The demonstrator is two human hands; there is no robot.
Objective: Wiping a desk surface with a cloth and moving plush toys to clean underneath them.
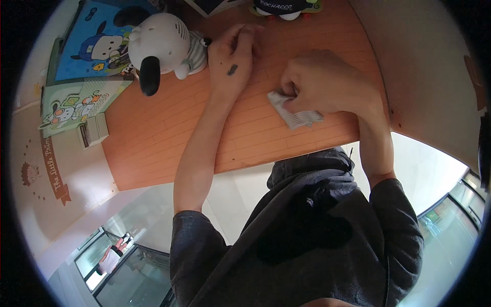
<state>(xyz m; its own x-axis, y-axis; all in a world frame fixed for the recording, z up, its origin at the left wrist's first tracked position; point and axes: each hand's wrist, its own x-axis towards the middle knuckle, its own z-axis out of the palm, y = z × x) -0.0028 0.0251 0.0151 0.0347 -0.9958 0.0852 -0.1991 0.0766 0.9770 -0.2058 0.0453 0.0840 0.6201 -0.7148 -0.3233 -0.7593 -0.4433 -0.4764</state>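
Note:
My right hand (325, 82) is closed on a crumpled white cloth (303, 119). The cloth's loose end hangs below the fingers onto the orange-brown wood-grain surface (250, 138). Farther left, my left hand (231, 61) rests over the same surface with its back turned up and a dark mark on it. Its fingers curl inward, and whatever they hold, if anything, is hidden. Just left of that hand is a large white dog figure (159, 43) with black ears and a striped grey-and-white body.
A blue cartoon picture (92, 48) and a pale green cartoon box (76, 105) stand at the left, with a small white box (93, 132) below them. Another dark and white figure (281, 7) is at the far edge. Pale walls (424, 61) rise on both sides.

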